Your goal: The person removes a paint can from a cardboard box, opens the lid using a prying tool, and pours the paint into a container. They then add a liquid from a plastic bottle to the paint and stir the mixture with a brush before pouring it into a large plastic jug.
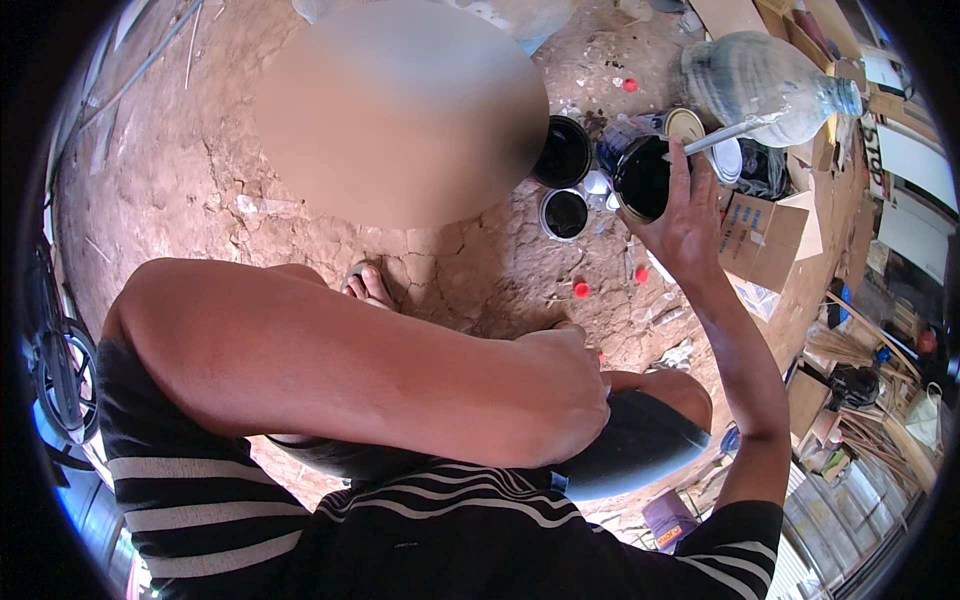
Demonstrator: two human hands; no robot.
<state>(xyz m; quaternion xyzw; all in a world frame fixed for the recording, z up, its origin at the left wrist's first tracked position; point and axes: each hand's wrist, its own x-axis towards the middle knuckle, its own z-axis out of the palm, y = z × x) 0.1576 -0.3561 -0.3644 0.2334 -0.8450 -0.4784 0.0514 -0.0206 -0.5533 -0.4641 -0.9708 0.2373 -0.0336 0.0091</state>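
Observation:
My right hand (685,212) is closed around the side of an open can (640,180) with dark contents. A pale grey stick (735,133) sticks out past its fingers toward the upper right; I cannot tell whether they grip it. Beside that can stand a larger dark container (563,152) and a small tin (564,215), both with dark contents. My left arm lies bent across the front of me. My left hand (565,395) rests at my knee, bent downward, with its fingers mostly hidden.
A big clear plastic bottle (745,85) lies behind the cans, near a cardboard box (762,238). Red caps (582,290) dot the cracked dirt floor (450,260). At right is a pile of clutter (870,400); a wheel (75,380) stands at left. A blurred oval hides the upper middle.

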